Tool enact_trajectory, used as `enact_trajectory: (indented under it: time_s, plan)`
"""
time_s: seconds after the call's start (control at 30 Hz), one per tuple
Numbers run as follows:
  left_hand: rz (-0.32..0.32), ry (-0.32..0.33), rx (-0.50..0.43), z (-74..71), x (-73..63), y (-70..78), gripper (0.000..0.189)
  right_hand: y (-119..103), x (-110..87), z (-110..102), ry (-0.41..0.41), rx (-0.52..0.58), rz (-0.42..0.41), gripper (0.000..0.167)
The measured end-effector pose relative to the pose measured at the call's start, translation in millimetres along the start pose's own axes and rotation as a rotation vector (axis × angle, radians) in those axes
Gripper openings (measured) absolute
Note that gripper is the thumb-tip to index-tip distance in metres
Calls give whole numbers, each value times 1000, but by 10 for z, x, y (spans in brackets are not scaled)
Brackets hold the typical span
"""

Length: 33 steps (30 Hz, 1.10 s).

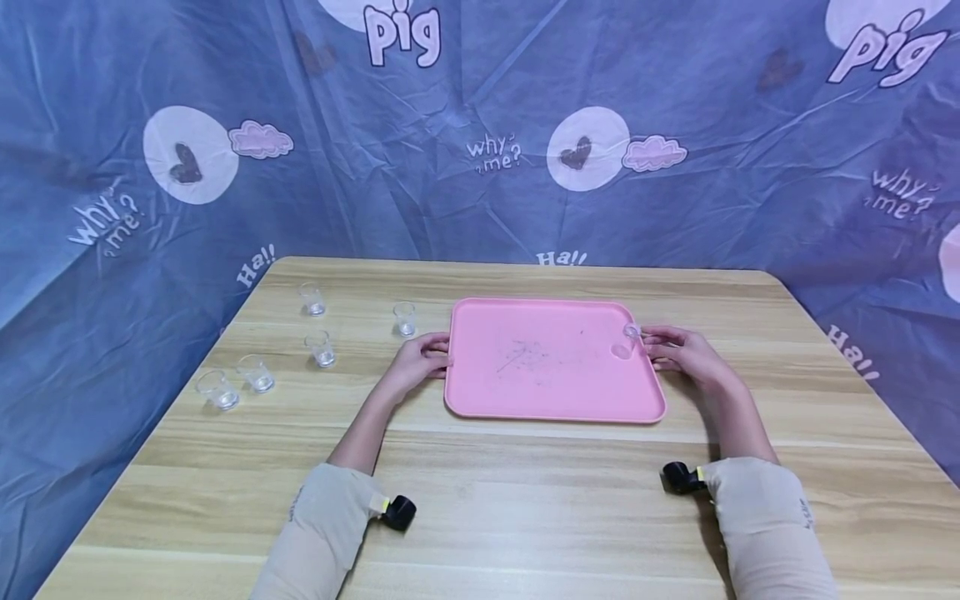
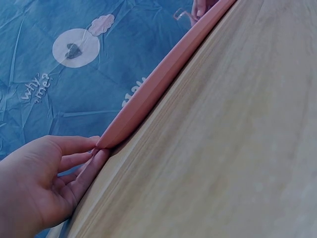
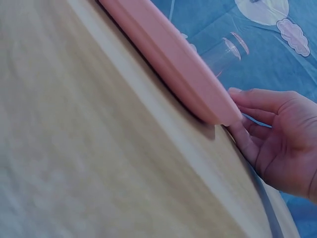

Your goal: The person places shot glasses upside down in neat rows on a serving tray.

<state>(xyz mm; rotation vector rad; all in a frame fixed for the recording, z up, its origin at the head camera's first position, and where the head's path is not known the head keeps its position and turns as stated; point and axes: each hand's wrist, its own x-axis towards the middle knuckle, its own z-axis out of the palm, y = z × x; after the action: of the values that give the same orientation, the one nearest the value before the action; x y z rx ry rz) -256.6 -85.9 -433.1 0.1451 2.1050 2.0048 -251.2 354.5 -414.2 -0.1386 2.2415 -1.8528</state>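
The blue cloth backdrop (image 1: 450, 200), printed with circles, pink clouds and lettering, spans the far side and both flanks of the wood-grain table (image 1: 540, 508). The rectangular pink tray (image 1: 551, 387) is situated at the middle of the table toward the far edge, its surface bearing dark marks near the centre; whether its underside bears on the tabletop cannot be determined. Light-coloured sleeves (image 1: 318, 521) cover both forearms. The left hand (image 1: 415, 360) pinches the tray's left edge between thumb and fingers, the digits closed down to the thickness of the rim. The right hand (image 1: 688, 357) grips the right edge in the same manner, digits above and below the rim. A small black device (image 1: 399, 513) projects from the inner side of the left sleeve; a matching unit (image 1: 681, 478) is fitted at the right. One clear glass (image 1: 627, 342) stands on the tray by its right edge, apparently mouth down, just beside the right fingertips; contact there cannot be confirmed. Five further clear glasses (image 1: 320, 348) stand upright on the table left of the tray, one of them near the tray's far left corner.
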Motion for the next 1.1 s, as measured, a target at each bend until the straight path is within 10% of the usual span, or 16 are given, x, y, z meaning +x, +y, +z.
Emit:
enact_trajectory:
  time_s: [0.13, 0.4, 0.5, 0.8, 1.1]
  plan:
    - [71, 117, 64, -10, 2, -13, 38, 39, -10, 24, 0, 16, -26, 54]
    - [428, 625, 138, -77, 22, 22, 19, 51, -11, 28, 6, -5, -33, 53]
    - [456, 741, 211, -98, 40, 32, 27, 40, -10, 6, 14, -18, -26, 52]
    - [323, 802, 288, -189, 150, 4, 50, 53, -10, -24, 17, 4, -20, 53]
    - [152, 610, 388, -284, 201, -25, 55, 82, 2, -3, 16, 11, -33, 52]
